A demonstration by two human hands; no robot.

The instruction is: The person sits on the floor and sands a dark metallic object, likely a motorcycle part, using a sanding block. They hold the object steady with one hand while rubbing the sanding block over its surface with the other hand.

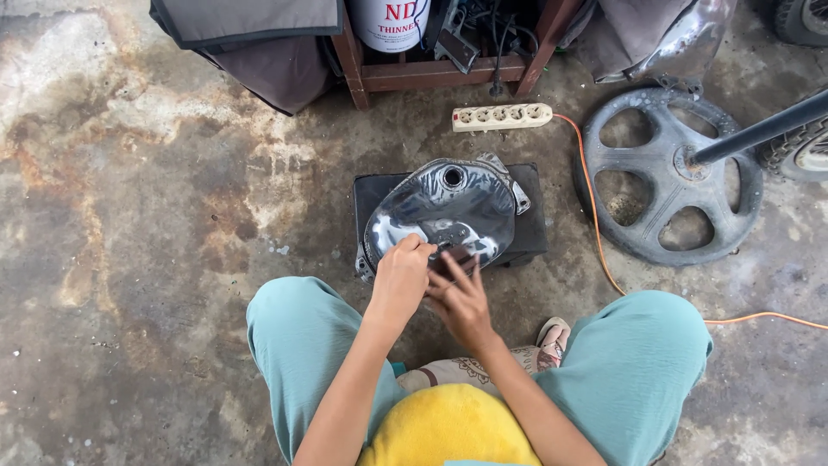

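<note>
Bare shiny metal: a dented chrome-grey motorcycle fuel tank (448, 211) with a round filler hole lay on a flat black rectangular pad (530, 233) on the stained concrete floor (147, 259), right in front of my knees. My left hand (399, 280) was curled loosely with its fingertips on the tank's near edge; I could not tell whether it pinched anything. My right hand (463, 302) was spread open, fingers splayed, just beside the left and over the tank's near rim, holding nothing I could see.

Around: a cream plastic power strip (502, 116) lay beyond the tank, near it but apart, with an orange cable (595, 224) running from its right end, curving past the pad and off to the right. A grey cast spoked wheel (668, 177) lay flat further right, a dark tube (759, 129) rising from its hub. A brown wooden stool frame (431, 73) stood behind the strip, with tangled cables on it. Grey fabric (259, 43) hung to the frame's left. Nothing stood between my hands and the tank.

Labels: a white cylindrical can (388, 22) with red lettering stood on the frame, cut off at the top edge.
</note>
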